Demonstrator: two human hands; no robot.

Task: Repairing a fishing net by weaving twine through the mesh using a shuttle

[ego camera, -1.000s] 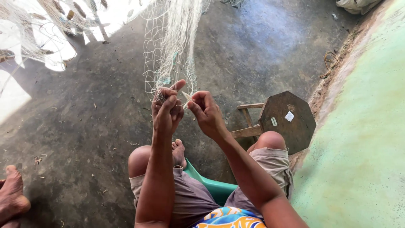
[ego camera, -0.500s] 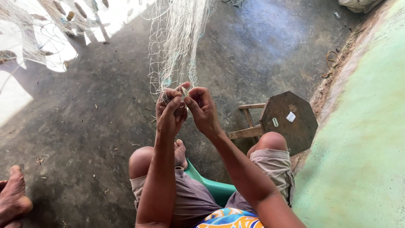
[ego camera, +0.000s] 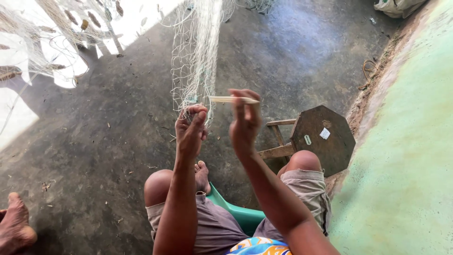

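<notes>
Hanging from above at the far middle of the scene, a pale fishing net dropped down to the person's left hand, whose grip was pressed together on a bunch of the mesh at the net's lower end. Just to the right, the right hand was raised with its fingers curled, its grip pinching a thin, pale netting needle near one end; the needle lay level, its free end pointing left toward the net and close beside the strands. The two hands were near each other but apart.

Below them were the person's bare knees in grey-brown shorts, with one bare foot tucked up on the green plastic seat. To the right of the right knee stood a dark wooden stool with an eight-sided top, bearing small pale stickers. The floor was dark, rough concrete, sunlit at the far left, where more netting spread out. A pale green wall ran along the right side. At the near left edge another person's bare foot rested on the floor.
</notes>
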